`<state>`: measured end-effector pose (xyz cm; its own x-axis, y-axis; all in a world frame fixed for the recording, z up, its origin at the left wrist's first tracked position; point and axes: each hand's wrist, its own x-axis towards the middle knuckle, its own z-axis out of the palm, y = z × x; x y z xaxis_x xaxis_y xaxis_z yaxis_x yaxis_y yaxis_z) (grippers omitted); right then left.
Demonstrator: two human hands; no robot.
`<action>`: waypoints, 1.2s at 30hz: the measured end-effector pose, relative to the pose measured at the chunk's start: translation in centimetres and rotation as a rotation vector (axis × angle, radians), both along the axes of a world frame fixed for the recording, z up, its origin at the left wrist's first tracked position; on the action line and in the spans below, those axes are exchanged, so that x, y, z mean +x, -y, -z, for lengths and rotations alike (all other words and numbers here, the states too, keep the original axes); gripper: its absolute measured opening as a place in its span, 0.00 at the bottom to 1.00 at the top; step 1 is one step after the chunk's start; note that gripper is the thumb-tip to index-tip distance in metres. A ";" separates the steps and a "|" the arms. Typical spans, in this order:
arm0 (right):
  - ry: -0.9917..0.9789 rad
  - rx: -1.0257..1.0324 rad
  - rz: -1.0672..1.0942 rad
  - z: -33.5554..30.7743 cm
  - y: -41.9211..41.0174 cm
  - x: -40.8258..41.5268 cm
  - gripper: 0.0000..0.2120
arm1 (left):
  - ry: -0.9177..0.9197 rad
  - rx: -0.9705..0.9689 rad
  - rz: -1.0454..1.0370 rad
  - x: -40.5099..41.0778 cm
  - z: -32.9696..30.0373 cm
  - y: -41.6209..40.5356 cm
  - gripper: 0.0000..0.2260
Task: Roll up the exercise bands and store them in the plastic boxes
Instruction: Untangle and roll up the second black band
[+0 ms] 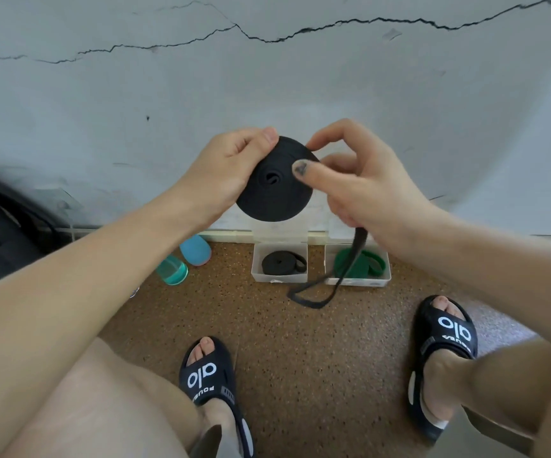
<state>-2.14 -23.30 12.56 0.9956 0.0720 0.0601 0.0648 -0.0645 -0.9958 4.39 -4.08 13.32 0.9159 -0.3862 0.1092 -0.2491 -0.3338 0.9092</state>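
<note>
Head view, looking down past both forearms. Left hand grips the left edge of a black exercise band roll, thumb on its top rim, fingers curled behind. Right hand pinches the roll's right side, thumb pressed on its face, forefinger on the upper rim; remaining fingers curl round the band's loose tail, which hangs down in a loop in front of the boxes. Roll held mid-air before a cracked grey wall.

Far floor, against wall: left plastic box holding a rolled black band; right plastic box just beside it holding a green band. Further left, two bottles lying down. Near: feet in black slides.
</note>
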 end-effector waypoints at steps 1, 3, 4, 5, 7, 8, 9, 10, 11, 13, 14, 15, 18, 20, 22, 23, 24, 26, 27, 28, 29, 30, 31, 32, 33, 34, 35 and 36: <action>0.009 0.006 0.020 0.3 -0.2 -0.2 0.09 | -0.020 -0.016 -0.009 -0.1 0.0 0.4 0.16; 0.001 0.032 0.033 0.3 -0.2 -0.1 0.08 | -0.123 -0.036 0.008 -0.4 -0.5 0.7 0.16; -0.020 0.056 0.010 0.0 0.0 0.1 0.07 | -0.175 -0.005 0.054 -0.4 -0.9 0.5 0.15; -0.049 0.072 -0.035 -0.3 0.2 0.4 0.07 | -0.199 0.067 0.124 -0.5 -1.3 0.3 0.16; -0.113 0.064 -0.151 -0.7 0.6 0.9 0.07 | -0.205 0.208 0.253 -0.6 -1.5 -0.1 0.19; -0.144 0.050 -0.197 -0.8 0.7 1.0 0.06 | -0.208 0.230 0.292 -0.7 -1.5 -0.2 0.18; -0.166 0.034 -0.225 -0.9 0.8 1.0 0.06 | -0.205 0.227 0.309 -0.7 -1.4 -0.2 0.16; -0.177 0.017 -0.234 -1.0 0.8 1.1 0.06 | -0.193 0.208 0.306 -0.7 -1.3 -0.3 0.15; -0.174 -0.002 -0.226 -1.1 1.0 1.2 0.07 | -0.172 0.179 0.282 -0.5 -1.2 -0.5 0.14; -0.130 -0.054 -0.174 -1.7 1.7 1.5 0.09 | -0.130 0.098 0.212 0.1 -1.2 -1.1 0.13; -0.098 -0.079 -0.148 -2.0 2.1 1.6 0.08 | -0.109 0.062 0.180 0.3 -1.2 -1.4 0.13; -0.068 -0.092 -0.130 -2.2 2.4 1.7 0.06 | -0.092 0.037 0.158 0.5 -1.3 -1.7 0.13; -0.013 -0.053 -0.096 -1.7 1.5 1.1 0.02 | -0.081 -0.018 0.119 0.6 -1.3 -1.5 0.15; -0.019 -0.008 -0.063 -0.7 0.3 0.4 0.05 | -0.070 -0.041 0.069 0.4 -0.9 -0.8 0.14; -0.017 0.035 -0.027 0.0 -0.4 0.1 0.09 | -0.062 -0.042 0.024 0.2 -0.6 -0.3 0.14; -0.009 0.051 -0.008 0.2 -0.4 0.0 0.09 | -0.075 -0.035 0.022 0.2 -0.6 -0.2 0.13; -0.006 0.063 -0.001 0.2 -0.3 0.1 0.09 | -0.102 -0.013 0.044 0.2 -0.8 -0.3 0.13; -0.030 0.080 -0.050 0.0 -0.2 0.3 0.07 | -0.185 0.095 0.181 0.0 -1.3 -0.7 0.15; -0.055 0.083 -0.103 -0.1 -0.2 0.4 0.07 | -0.212 0.175 0.263 -0.2 -1.5 -1.0 0.16; -0.090 0.079 -0.158 -0.2 -0.2 0.6 0.08 | -0.220 0.240 0.319 -0.5 -1.5 -1.0 0.15; -0.129 0.068 -0.202 -0.3 -0.1 0.7 0.08 | -0.211 0.272 0.340 -0.7 -1.6 -1.0 0.15; -0.160 0.054 -0.227 -0.4 0.0 0.9 0.07 | -0.202 0.273 0.335 -0.8 -1.7 -1.0 0.15; -0.177 0.034 -0.237 -0.7 0.2 1.1 0.05 | -0.186 0.258 0.318 -0.8 -1.7 -1.0 0.14; -0.180 0.012 -0.237 -1.0 0.5 1.2 0.03 | -0.162 0.235 0.295 -0.7 -1.7 -1.0 0.13; -0.168 -0.012 -0.227 -1.4 0.9 1.4 0.04 | -0.132 0.214 0.267 -0.5 -1.7 -1.2 0.13; -0.150 -0.032 -0.210 -1.7 1.2 1.5 0.04 | -0.109 0.189 0.236 -0.2 -1.7 -1.5 0.13; -0.129 -0.043 -0.188 -2.0 1.5 1.6 0.05 | -0.092 0.163 0.213 0.0 -1.6 -1.8 0.13; -0.108 -0.043 -0.168 -2.1 1.6 1.5 0.04 | -0.082 0.142 0.197 0.2 -1.5 -2.0 0.14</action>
